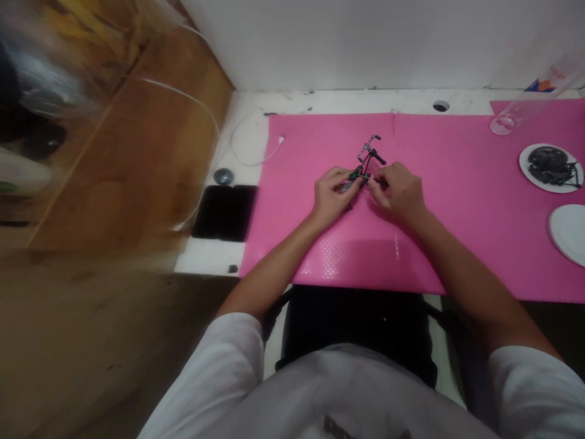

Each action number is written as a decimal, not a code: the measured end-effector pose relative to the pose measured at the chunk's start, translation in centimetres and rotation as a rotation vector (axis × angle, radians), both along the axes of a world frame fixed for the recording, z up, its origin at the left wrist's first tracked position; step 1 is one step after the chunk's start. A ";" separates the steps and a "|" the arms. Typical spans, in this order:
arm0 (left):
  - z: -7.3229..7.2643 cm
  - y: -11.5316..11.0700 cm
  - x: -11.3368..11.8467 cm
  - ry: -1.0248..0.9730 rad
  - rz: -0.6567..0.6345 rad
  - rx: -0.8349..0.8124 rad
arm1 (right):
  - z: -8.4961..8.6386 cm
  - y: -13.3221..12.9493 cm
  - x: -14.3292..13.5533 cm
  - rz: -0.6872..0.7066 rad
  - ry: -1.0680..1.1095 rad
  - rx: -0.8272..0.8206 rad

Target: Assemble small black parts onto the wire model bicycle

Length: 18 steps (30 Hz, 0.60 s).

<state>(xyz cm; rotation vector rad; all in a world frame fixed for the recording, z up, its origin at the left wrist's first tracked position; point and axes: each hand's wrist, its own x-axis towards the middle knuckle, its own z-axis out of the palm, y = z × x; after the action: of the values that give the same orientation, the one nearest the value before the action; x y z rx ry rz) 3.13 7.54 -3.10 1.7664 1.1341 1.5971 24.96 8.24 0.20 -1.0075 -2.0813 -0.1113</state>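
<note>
A small model bicycle (368, 149), dark with a green part and grey handlebars, is held just over the pink mat (292, 238). Its handlebar end points away from me. My left hand (334, 190) is closed round the frame from the left side, thumb and fingers pinching it. My right hand (398, 188) is at the right side of the model, its thumb and forefinger pressed together by the frame. Whatever is between those right fingertips is too small to make out. The lower part of the model is partly hidden by my left fingers.
On the right are a white plate (524, 164) with black model parts (551, 166), a second white plate (571, 235) and a clear cylinder (505, 124). At left lie a black flat case (225, 213), a dark round object (223, 177) and a white cable (256, 164). A wall rises behind.
</note>
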 end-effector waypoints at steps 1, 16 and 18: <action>0.0 0.0 0.0 -0.001 -0.001 0.005 | 0.0 0.0 0.0 0.012 0.017 0.002; 0.0 -0.3 0.1 0.028 0.034 0.034 | -0.3 0.2 0.0 0.003 -0.047 -0.110; 0.0 -0.3 0.1 0.028 0.029 0.029 | -0.2 0.0 0.0 0.006 -0.008 -0.132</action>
<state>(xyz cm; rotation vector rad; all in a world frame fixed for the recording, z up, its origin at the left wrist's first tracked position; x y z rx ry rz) 3.25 7.28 -3.13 1.8041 1.1595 1.6179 24.93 8.20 -0.01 -1.0810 -2.1215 0.0259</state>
